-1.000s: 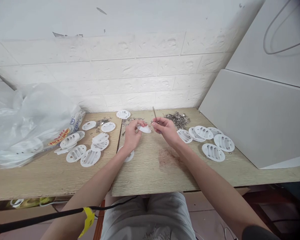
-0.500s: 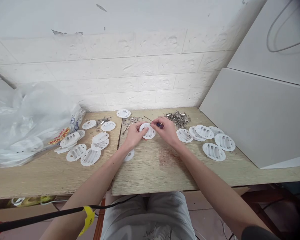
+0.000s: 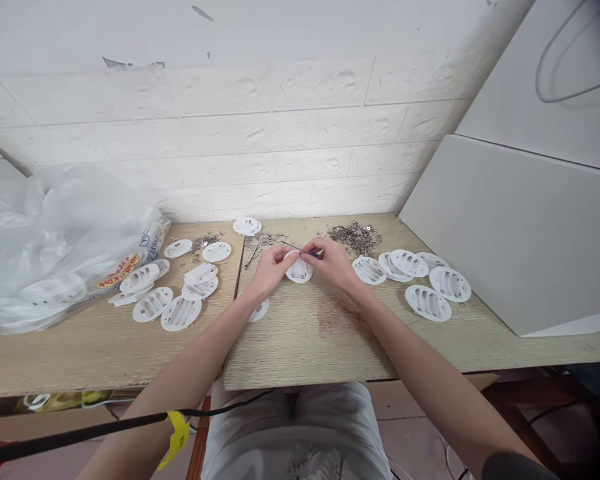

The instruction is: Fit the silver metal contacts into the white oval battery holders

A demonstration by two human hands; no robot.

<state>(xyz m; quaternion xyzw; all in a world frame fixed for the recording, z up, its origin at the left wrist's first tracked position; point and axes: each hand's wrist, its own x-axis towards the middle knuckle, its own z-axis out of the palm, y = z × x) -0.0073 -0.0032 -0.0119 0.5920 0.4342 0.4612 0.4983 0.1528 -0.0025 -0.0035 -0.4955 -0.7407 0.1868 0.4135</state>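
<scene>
Near the middle of the table, my left hand (image 3: 273,270) pinches the left edge of a round white plastic battery holder (image 3: 300,272). The holder has slots with small metal contacts. My right hand (image 3: 331,260) is closed round a slim screwdriver (image 3: 307,253) with a thin metal shaft and dark blue handle. Its fingertips are at the holder's upper right edge, and the shaft lies across the top, pointing left. What the tip touches is too small to tell. Behind my hands lie piles of small metal contacts (image 3: 356,238) and thin metal bits (image 3: 267,240).
Several similar holders (image 3: 428,303) lie to the right, and more holders (image 3: 181,313) are on the left. A clear plastic bag (image 3: 80,233) sits far left. Metal tweezers (image 3: 251,257) lie left of my hands. A grey panel (image 3: 520,233) stands at right. A black cable (image 3: 130,427) crosses low in front.
The screwdriver's shaft has tipped down and now lies flatter across the holder's top edge. The holder has shifted slightly down in my fingers.
</scene>
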